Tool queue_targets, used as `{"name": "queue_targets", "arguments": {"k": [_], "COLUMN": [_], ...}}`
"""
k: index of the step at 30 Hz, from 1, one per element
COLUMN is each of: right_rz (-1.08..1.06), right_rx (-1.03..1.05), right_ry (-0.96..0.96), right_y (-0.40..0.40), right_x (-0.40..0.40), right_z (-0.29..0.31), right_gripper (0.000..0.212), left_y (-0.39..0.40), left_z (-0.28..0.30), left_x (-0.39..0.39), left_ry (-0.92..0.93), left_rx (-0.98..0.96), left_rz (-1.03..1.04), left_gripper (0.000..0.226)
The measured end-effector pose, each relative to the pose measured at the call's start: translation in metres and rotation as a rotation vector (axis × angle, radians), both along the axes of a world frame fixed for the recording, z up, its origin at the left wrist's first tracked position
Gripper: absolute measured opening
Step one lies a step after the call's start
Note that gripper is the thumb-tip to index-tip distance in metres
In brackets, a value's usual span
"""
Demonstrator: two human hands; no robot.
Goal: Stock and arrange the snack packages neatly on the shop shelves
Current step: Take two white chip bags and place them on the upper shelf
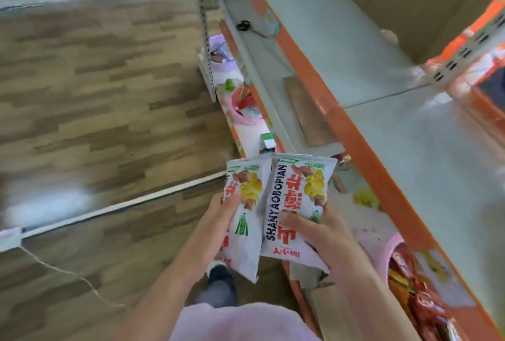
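Floor: brown wood-pattern plank floor (pixel 95 100) fills the 9 o'clock half of the view, crossed by a white cable strip (pixel 114 205) running from 8 o'clock up toward the centre.
Left hand: the left hand (pixel 222 212) sits just below centre, fingers curled round the left edge of a white snack packet with red lettering and a yellow food picture (pixel 246 220); the thumb lies on the packet's front.
Left packet: held upright, its right edge touching the second packet.
Right packet: a second white snack packet printed SHANYAOBOPIAN in dark letters (pixel 296 204) stands just beside the first, toward 3 o'clock of it.
Right hand: the right hand (pixel 319 231) grips this second packet from its lower right, fingers wrapped across the front.
Both packets: in the air in front of the shelving, not resting on any shelf.
Pink basin: a pink plastic basin (pixel 246 113) at about 12 o'clock from the packets, on a low shelf, holds red and white items too blurred to name.
Scissors: black-handled scissors (pixel 247 26) lie on a middle grey shelf near 12 o'clock.
Top shelf: grey metal shelf with an orange front edge (pixel 382 171) runs from 12 o'clock down to 4 o'clock.
Pink basket: a pink container (pixel 382 253) at 4 o'clock holds shiny red wrapped packets (pixel 420 297).
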State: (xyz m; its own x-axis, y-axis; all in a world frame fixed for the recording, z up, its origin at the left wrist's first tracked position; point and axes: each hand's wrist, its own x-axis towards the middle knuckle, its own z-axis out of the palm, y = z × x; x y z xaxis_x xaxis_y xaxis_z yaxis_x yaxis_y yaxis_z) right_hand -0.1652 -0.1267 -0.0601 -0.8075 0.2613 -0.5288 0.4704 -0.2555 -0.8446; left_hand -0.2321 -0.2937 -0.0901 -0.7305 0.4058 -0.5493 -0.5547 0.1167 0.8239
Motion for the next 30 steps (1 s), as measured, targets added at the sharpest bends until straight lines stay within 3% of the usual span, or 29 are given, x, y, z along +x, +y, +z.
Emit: {"name": "queue_targets", "arguments": {"k": [11,18,23,30], "right_rz": [0.270,0.287,0.321,0.289], "right_rx": [0.067,-0.106,-0.184,-0.232], "right_ry": [0.011,0.024,0.080,0.112], "right_y": [-0.058,-0.053,-0.035,-0.001], "right_x": [-0.156,-0.240,-0.321,-0.410], "right_z": [-0.002,-0.017,-0.013,0.001], "right_gripper": [0.040,0.044,0.035,0.041], "left_y": [-0.091,-0.094,-0.069,-0.029], "left_z": [0.017,0.019,0.034,0.043], "left_x": [-0.114,-0.189,-0.259,-0.343], "left_ry": [-0.059,-0.068,-0.021,-0.025], "left_rx": [-0.055,-0.074,-0.090,-0.094], "left_rz": [0.288,0.494,0.483,0.405], "left_gripper": [0.066,0.072,0.058,0.074]}}
